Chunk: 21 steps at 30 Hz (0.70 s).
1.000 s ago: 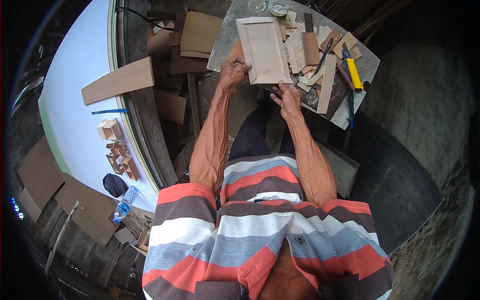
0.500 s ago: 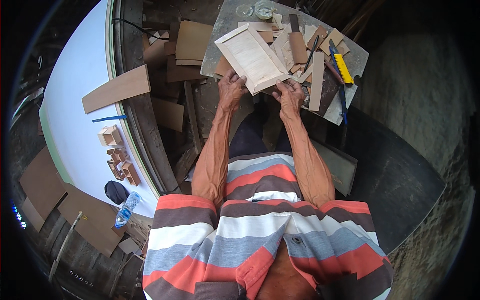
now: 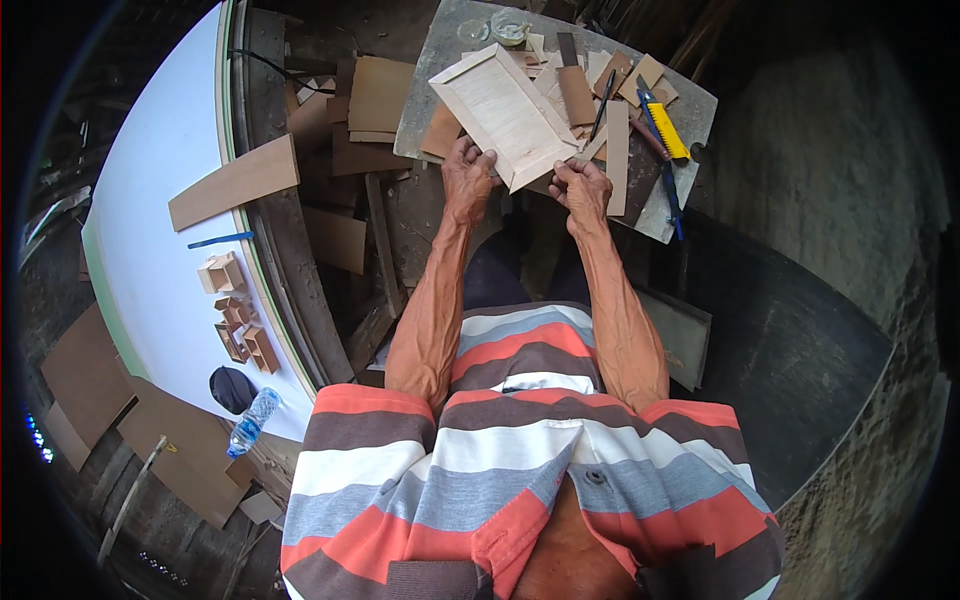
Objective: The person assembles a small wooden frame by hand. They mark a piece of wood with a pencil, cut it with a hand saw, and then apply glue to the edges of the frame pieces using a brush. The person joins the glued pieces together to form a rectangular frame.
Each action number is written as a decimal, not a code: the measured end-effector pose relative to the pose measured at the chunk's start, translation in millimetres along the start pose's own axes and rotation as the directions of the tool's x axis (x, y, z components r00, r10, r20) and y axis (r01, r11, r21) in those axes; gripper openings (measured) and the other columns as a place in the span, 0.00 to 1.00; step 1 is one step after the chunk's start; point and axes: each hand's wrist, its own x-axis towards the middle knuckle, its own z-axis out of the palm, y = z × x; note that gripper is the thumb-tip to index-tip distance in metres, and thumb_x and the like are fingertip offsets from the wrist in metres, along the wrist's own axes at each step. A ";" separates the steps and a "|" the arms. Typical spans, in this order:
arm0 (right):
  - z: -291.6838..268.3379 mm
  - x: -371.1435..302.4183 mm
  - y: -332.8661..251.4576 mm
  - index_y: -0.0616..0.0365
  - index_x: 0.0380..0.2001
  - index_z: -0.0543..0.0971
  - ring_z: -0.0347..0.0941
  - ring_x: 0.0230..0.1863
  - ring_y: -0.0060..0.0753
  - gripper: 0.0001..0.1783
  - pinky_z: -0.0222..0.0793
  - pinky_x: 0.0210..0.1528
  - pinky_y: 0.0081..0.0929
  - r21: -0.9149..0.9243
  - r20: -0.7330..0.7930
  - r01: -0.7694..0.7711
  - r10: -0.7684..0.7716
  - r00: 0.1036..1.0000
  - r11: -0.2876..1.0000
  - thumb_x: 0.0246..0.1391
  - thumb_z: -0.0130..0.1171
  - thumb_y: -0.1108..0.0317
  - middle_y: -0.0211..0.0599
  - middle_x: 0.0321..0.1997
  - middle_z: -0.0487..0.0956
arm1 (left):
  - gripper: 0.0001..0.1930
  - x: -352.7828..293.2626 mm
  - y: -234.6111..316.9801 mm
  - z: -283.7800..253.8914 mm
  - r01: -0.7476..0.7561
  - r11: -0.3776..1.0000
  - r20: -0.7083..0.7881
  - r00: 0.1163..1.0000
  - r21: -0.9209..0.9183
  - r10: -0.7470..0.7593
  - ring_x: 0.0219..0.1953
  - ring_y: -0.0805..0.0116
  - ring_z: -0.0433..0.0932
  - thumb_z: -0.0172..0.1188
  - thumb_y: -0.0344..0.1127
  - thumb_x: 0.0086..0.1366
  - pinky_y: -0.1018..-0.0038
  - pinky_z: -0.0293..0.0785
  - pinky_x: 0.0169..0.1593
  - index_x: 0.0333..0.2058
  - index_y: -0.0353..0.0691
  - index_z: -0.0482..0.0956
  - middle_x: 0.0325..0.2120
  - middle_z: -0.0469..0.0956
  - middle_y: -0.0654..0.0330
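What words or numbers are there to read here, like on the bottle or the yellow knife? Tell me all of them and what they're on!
There are none I can read.
Clear plastic bottle: any print is too small and blurred.
Yellow utility knife: any marks are too small to read.
Framed wooden panel in the two hands: no writing that I can see.
Striped shirt: stripes, but no words that I can see.

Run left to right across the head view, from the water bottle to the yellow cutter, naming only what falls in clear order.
Water bottle → tan wood sheet → framed wooden panel → long wood strip → yellow cutter. The left hand and right hand overlap the panel.
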 end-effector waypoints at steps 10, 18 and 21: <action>-3.5 -8.3 3.4 0.59 0.37 0.77 0.71 0.27 0.17 0.11 0.78 0.30 0.18 0.096 -0.091 0.077 -0.068 0.994 0.992 0.55 0.65 0.66 0.26 0.28 0.75 | 0.17 -10.0 -1.8 12.4 -0.002 1.000 0.085 0.996 -0.025 0.005 0.42 0.70 0.80 0.55 0.25 0.64 0.72 0.82 0.37 0.52 0.34 0.69 0.44 0.80 0.59; -7.8 -7.6 2.1 0.66 0.38 0.77 0.69 0.23 0.16 0.15 0.74 0.25 0.16 0.070 -0.014 0.196 -0.195 0.981 0.978 0.62 0.57 0.61 0.29 0.26 0.75 | 0.18 -13.3 5.2 19.9 0.023 0.999 0.149 0.989 -0.048 -0.015 0.42 0.68 0.80 0.54 0.25 0.64 0.73 0.82 0.37 0.52 0.32 0.67 0.45 0.79 0.56; -7.1 -4.3 2.4 0.65 0.32 0.78 0.70 0.21 0.17 0.15 0.71 0.24 0.17 0.056 -0.042 0.257 -0.254 0.966 0.965 0.62 0.56 0.62 0.28 0.23 0.74 | 0.24 -19.2 12.3 24.9 0.033 0.991 0.202 0.979 -0.128 -0.007 0.43 0.65 0.80 0.57 0.24 0.62 0.73 0.82 0.37 0.55 0.31 0.60 0.45 0.77 0.52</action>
